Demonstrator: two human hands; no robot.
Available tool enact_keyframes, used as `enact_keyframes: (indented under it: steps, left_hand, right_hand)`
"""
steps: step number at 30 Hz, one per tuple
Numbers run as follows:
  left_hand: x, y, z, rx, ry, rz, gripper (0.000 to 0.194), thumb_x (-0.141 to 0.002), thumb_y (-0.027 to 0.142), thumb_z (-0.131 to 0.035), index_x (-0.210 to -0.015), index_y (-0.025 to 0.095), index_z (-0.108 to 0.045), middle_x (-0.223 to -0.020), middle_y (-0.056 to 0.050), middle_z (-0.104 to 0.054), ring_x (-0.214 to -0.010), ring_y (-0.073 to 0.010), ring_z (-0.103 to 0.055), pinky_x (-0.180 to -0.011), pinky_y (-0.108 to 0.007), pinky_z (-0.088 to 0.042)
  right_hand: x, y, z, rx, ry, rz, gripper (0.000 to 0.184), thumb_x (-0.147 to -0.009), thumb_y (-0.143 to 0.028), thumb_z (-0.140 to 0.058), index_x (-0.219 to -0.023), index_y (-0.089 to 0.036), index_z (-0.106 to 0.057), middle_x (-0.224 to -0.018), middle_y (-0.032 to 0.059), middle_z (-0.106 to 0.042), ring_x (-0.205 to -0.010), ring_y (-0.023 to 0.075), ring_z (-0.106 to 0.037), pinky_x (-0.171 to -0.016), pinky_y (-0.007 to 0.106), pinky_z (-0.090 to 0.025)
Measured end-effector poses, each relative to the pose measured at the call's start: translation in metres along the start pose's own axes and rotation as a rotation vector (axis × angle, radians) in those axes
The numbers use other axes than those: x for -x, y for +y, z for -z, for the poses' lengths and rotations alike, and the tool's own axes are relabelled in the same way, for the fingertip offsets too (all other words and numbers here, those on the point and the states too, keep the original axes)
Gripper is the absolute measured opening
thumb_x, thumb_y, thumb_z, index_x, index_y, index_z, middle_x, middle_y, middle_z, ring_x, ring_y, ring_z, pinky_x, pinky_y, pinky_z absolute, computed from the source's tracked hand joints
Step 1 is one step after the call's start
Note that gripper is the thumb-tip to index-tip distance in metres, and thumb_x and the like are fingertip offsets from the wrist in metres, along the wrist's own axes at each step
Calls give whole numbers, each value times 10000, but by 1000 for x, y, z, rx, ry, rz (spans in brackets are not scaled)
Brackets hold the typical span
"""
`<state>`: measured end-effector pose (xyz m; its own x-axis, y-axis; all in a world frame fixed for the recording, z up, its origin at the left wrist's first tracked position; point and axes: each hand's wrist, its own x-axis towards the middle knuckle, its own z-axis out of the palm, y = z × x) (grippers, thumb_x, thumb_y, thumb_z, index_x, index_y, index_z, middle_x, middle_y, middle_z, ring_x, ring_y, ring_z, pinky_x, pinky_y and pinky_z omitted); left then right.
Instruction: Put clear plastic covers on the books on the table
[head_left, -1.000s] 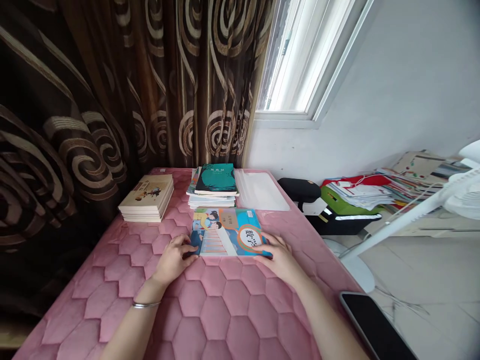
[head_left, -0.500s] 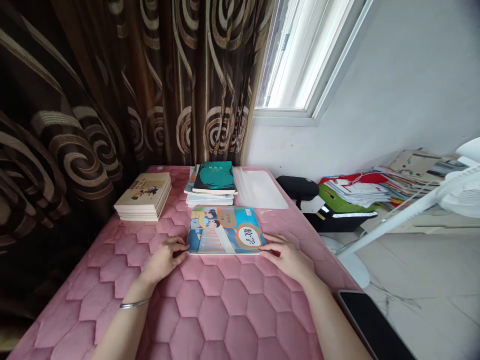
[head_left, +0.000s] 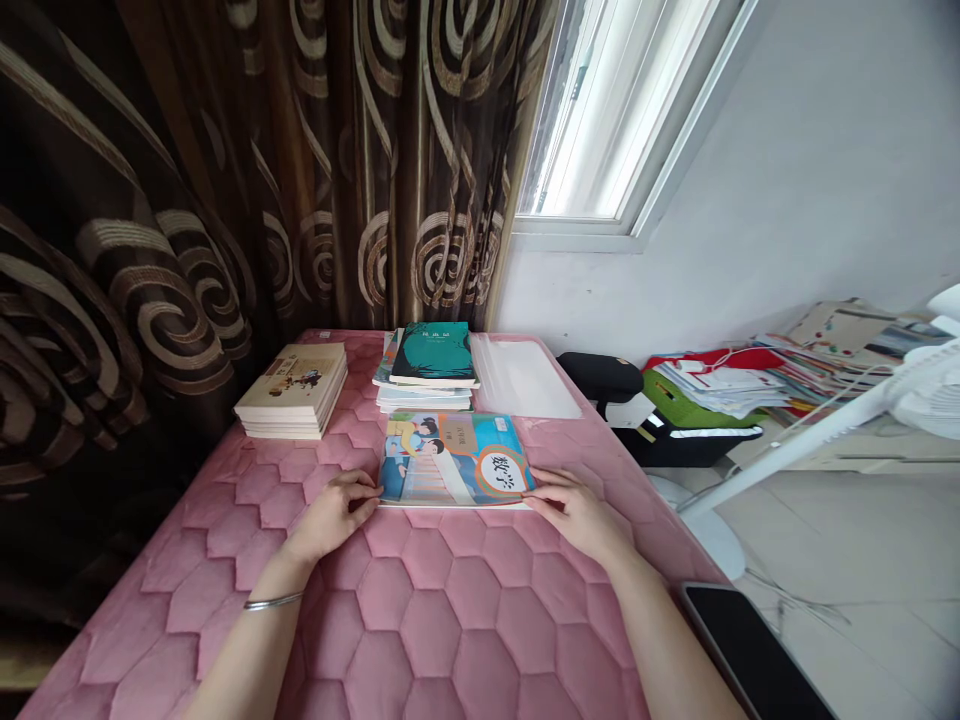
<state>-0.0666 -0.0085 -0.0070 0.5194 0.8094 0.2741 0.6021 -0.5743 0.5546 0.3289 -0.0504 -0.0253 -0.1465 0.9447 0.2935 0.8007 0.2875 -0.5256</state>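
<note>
A blue mathematics textbook [head_left: 450, 462] with cartoon children on its cover lies on the pink quilted tabletop cover [head_left: 472, 600]. My left hand [head_left: 341, 512] holds its near left corner, fingers curled and thumb at the edge. At the near right corner, my right hand [head_left: 566, 508] grips the book, its thumb on the near edge and the other fingers along the right side. White page edges show under the front of the cover. Just behind the textbook stands a pile of books topped by a dark green book [head_left: 433, 352].
Left of that pile is a neat stack of beige books [head_left: 294, 388]. A translucent white sheet [head_left: 525, 378] lies to its right. A phone [head_left: 750, 650] rests by my right forearm. Beyond the right edge are a white fan [head_left: 795, 440] and a black-and-green box [head_left: 679, 420] with papers.
Both hands stay at the textbook's corners. A little more white page edge shows along the near right of the cover. The whole view has shifted slightly.
</note>
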Motion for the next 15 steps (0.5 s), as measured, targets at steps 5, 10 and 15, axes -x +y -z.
enact_keyframes:
  steps: [5, 10, 15]
  left_hand:
    - [-1, 14, -11, -165, 67, 76, 274, -758, 264, -634, -1024, 246, -698, -1215, -73, -579, -1147, -256, -520, -1005, -448, -418]
    - [-8, 23, -25, -99, 47, 96, 471, -696, 179, -674, -1157, 264, -629, -1292, -75, -530, -1219, -257, -476, -1041, -449, -400]
    - [-5, 16, -16, 95, 80, 93, 412, -724, 127, -642, -1119, 241, -638, -1231, -75, -568, -1143, -211, -553, -1024, -399, -437]
  right_hand:
    - [2, -12, 1, 112, 9, 26, 174, -840, -346, -577, -861, -283, -737, -1301, 38, -580, -1205, 263, -495, -989, 482, -420]
    - [-4, -46, -15, 273, -22, 141, 189, -815, -381, -642, -967, -289, -706, -1343, 44, -546, -1283, 302, -413, -1008, 529, -363]
    - [-20, -91, -48, 200, -74, 322, 186, -845, -314, -636, -1015, -254, -682, -1209, 68, -635, -1184, 248, -517, -999, 436, -412]
